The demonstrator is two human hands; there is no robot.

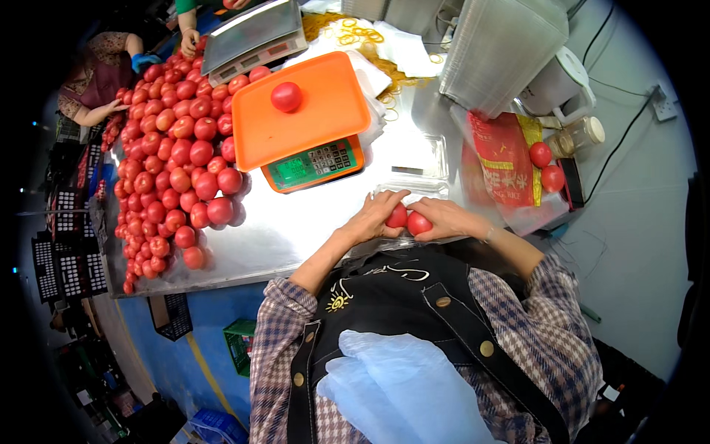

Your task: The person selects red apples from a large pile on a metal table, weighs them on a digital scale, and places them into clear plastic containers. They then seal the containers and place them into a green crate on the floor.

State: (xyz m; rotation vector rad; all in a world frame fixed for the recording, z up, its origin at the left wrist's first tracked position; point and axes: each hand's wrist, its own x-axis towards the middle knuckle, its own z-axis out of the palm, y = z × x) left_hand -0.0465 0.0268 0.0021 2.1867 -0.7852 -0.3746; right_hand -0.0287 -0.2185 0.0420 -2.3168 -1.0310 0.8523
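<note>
My left hand [373, 218] curls around a red tomato [396, 216], and my right hand [446, 218] grips a second tomato [419, 223] right beside it. Both tomatoes are low in a clear plastic clamshell box [424, 188] at the table's near edge. Its lid stands open behind my hands; fingers and fruit hide much of the base. Farther off to the left is a digital scale with an orange tray [310, 116], a single tomato [286, 96] on the tray, and a green keypad panel [313, 164] facing me.
A large heap of tomatoes [172, 150] covers the steel table's left side. Two people's hands reach into it from the far side. Behind stand another scale [255, 39], yellow rubber bands [355, 33] and tall stacked clear boxes [502, 50]. A red rice bag [502, 161] lies at right.
</note>
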